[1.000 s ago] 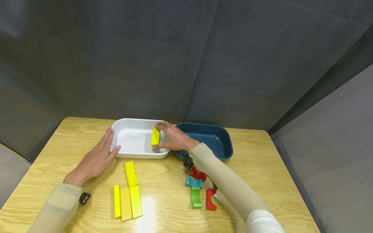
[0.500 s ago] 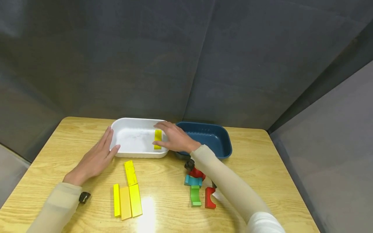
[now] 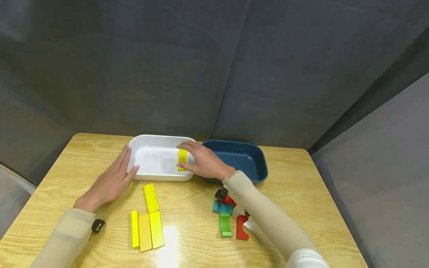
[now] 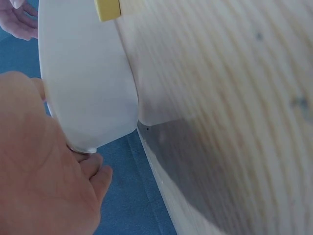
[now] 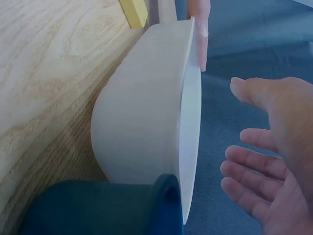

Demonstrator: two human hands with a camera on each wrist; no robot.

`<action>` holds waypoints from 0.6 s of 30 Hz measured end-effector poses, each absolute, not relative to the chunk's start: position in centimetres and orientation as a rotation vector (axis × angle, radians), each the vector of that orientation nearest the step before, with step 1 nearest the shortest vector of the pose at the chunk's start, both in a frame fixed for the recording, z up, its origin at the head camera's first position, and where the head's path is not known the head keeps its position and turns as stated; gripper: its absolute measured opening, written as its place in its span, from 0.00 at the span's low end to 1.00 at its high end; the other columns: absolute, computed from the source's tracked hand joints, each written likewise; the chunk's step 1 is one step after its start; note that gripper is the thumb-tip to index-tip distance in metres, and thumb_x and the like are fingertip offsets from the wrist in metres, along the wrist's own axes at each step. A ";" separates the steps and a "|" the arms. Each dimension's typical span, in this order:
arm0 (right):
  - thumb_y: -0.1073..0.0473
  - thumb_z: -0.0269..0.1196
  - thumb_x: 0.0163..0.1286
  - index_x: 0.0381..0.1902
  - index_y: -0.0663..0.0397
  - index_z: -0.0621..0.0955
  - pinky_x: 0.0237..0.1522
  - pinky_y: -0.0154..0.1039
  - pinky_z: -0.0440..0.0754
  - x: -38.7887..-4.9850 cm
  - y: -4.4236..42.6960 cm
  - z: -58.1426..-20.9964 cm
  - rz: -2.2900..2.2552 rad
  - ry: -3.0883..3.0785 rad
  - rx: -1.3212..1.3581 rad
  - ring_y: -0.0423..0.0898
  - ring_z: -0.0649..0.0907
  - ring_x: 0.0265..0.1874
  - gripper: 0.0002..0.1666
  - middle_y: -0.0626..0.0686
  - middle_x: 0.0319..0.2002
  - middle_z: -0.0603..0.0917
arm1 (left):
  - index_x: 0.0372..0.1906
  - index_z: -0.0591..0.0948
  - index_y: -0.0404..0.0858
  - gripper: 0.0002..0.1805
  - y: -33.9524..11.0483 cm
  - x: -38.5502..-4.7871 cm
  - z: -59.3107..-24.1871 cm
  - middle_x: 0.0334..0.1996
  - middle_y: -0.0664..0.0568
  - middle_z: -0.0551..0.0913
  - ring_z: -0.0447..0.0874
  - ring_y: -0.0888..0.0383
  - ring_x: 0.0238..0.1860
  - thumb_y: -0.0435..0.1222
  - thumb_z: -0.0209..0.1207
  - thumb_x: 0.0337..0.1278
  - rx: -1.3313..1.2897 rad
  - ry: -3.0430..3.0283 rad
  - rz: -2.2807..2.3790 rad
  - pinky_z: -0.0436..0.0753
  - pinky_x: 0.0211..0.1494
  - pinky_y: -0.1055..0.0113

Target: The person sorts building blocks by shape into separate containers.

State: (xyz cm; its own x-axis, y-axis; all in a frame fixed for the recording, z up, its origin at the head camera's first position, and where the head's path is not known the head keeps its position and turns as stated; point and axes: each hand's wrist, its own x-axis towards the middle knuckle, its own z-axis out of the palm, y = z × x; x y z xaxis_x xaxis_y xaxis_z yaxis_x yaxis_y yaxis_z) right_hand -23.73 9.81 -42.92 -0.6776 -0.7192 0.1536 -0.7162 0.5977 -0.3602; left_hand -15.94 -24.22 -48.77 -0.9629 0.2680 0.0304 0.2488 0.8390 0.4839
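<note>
A yellow block (image 3: pixel 182 155) lies inside the white tray (image 3: pixel 152 178), near its right end. Above that end hovers my right hand (image 3: pixel 205 160), thumb and fingers spread apart; the right wrist view shows nothing between them. With straight fingers, my left hand (image 3: pixel 112 180) touches the tray's left rim. In front of the tray, several yellow blocks are grouped on the table, among them a short one (image 3: pixel 151 197), a narrow one (image 3: pixel 135 229), a pale orange-yellow one (image 3: pixel 145 232) and a wide one (image 3: pixel 156 229).
A dark blue tray (image 3: pixel 259 167) stands right of the white one, partly behind my right arm. Before it lie a green arch block (image 3: pixel 225 225), a red arch block (image 3: pixel 241 227), a blue block (image 3: pixel 222 207) and a black piece (image 3: pixel 221 193). Grey cloth walls enclose the table (image 3: pixel 191 219).
My right hand has let go of the yellow block, which now lies lower in the white tray. The hand has risen slightly off it. My left hand stays at the rim.
</note>
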 end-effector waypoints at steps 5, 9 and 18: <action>0.41 0.67 0.78 0.76 0.50 0.76 0.71 0.46 0.79 -22.8 10.1 -42.4 -0.666 2.802 -1.276 0.47 0.76 0.71 0.36 0.49 0.74 0.77 | 0.87 0.33 0.36 0.46 -24.2 -15.9 -48.6 0.87 0.49 0.24 0.37 0.36 0.87 0.57 0.40 0.87 0.405 2.973 0.761 0.54 0.82 0.31; 0.41 0.66 0.78 0.75 0.51 0.77 0.71 0.46 0.79 -21.8 10.3 -41.9 -0.706 2.786 -1.316 0.47 0.77 0.70 0.35 0.50 0.72 0.79 | 0.87 0.33 0.37 0.46 -24.2 -15.9 -48.7 0.87 0.49 0.23 0.37 0.36 0.87 0.57 0.39 0.87 0.403 2.970 0.760 0.54 0.82 0.31; 0.45 0.70 0.77 0.74 0.51 0.78 0.69 0.47 0.81 -19.1 10.5 -41.2 -0.743 2.769 -1.390 0.49 0.79 0.68 0.34 0.52 0.70 0.80 | 0.87 0.34 0.37 0.46 -24.2 -15.8 -48.8 0.87 0.49 0.24 0.37 0.37 0.87 0.57 0.39 0.87 0.423 2.985 0.789 0.53 0.83 0.32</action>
